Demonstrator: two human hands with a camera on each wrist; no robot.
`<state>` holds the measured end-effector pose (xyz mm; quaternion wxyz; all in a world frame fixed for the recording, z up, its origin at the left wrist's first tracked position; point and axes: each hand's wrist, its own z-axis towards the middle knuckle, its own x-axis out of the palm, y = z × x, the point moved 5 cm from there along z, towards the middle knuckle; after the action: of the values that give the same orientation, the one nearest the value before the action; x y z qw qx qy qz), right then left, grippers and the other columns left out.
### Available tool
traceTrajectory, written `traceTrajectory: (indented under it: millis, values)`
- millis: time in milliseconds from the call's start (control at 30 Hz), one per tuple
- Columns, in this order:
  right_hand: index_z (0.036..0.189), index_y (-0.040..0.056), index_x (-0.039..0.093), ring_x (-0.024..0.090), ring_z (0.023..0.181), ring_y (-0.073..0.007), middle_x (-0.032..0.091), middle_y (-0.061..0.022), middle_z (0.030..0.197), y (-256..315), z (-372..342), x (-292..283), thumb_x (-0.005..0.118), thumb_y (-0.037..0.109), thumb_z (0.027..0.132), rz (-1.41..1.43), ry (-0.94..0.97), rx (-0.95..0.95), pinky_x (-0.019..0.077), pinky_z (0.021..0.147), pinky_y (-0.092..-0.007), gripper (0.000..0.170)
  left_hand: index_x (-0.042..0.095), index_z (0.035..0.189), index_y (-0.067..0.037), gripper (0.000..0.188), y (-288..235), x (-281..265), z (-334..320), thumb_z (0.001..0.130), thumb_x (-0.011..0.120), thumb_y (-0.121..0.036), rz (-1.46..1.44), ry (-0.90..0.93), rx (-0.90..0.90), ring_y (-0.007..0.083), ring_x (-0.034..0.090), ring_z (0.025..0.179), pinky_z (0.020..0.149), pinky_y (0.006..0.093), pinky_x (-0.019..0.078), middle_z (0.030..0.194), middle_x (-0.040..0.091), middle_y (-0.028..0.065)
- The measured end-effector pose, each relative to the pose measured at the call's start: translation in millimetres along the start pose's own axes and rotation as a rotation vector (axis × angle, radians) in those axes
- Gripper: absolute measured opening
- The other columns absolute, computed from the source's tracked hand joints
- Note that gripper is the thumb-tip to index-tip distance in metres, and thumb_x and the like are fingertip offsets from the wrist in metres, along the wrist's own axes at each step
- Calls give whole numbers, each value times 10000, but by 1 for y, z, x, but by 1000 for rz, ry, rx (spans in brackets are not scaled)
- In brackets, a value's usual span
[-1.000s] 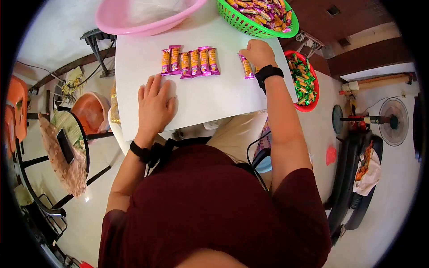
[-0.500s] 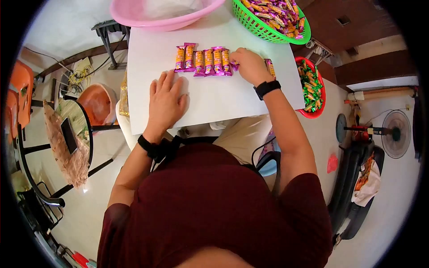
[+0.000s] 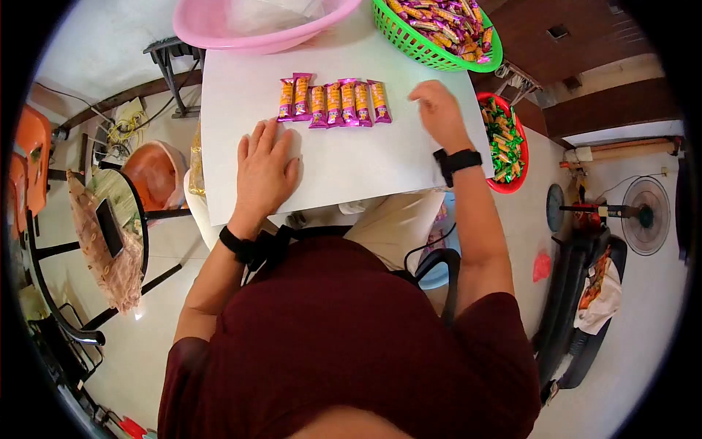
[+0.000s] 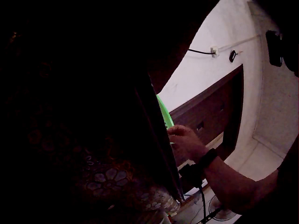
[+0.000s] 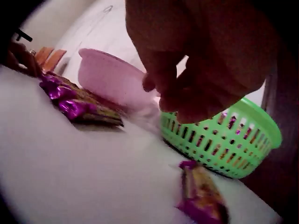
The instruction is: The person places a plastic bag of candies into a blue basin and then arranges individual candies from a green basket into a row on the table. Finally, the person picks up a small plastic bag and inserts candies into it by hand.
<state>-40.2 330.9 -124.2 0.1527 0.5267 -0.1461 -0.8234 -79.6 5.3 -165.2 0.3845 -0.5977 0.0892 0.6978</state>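
Note:
Several purple-and-yellow packets (image 3: 333, 102) lie side by side in an uneven row on the white table (image 3: 344, 161). The left hand (image 3: 265, 168) rests flat just below the row's left end, fingers spread. To the right of the row, the right hand (image 3: 441, 117) hovers over the table with fingers loosely bent and nothing between them. The right wrist view shows its fingers (image 5: 187, 88) above one separate packet (image 5: 202, 193), which the hand hides in the head view. The left wrist view is mostly dark, with the right hand (image 4: 187, 142) at its right.
A pink basin (image 3: 270, 42) stands at the back left. A green basket (image 3: 417, 50) full of purple packets is at the back right. Beyond the table's right edge sits a red basket (image 3: 524, 146) of green packets.
One more packet stands at the row's right end, let go by the right hand, which has moved rightward from it to above the separate packet. The left hand stays in place.

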Motion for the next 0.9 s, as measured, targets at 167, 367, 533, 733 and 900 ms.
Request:
traceTrajectory:
  millis: [167,367,533,733,900]
  values:
    - [1010,48,650,658,887,-312,683,-148,922,-59,-9,-19,650,146,808,-246,71,408,516,772,-404,225,539,1300,-79,487,2,2,-1,837,609,-215,-9,-5,7,366,348,1366,1123,523,237,1430,432,189]
    - [1105,60,628,671,821,-288,692,-150,886,-60,-2,-2,697,248,786,-108,236,568,527,743,-385,377,544,1293,-77,480,1,-1,-1,838,609,-216,-10,-1,2,365,348,1365,1121,525,238,1427,436,191]
    - [1023,24,651,654,607,-230,690,-152,859,-84,3,7,682,282,811,65,256,490,538,647,-334,335,549,1288,-75,476,2,1,-1,837,608,-214,-16,-4,1,366,348,1365,1121,525,239,1426,439,193]
    - [714,-1,660,620,534,-203,643,-142,640,-99,-23,3,643,392,843,403,198,965,515,575,-356,414,548,1293,-67,483,2,1,-2,835,607,-208,-18,2,-1,366,345,1368,1125,525,237,1435,430,195]
    - [786,-8,655,647,637,-252,657,-133,677,-72,-24,-15,593,486,847,-205,415,709,515,646,-383,502,552,1294,-65,478,3,1,-2,838,602,-203,-23,2,-3,366,345,1369,1126,527,238,1441,425,194]
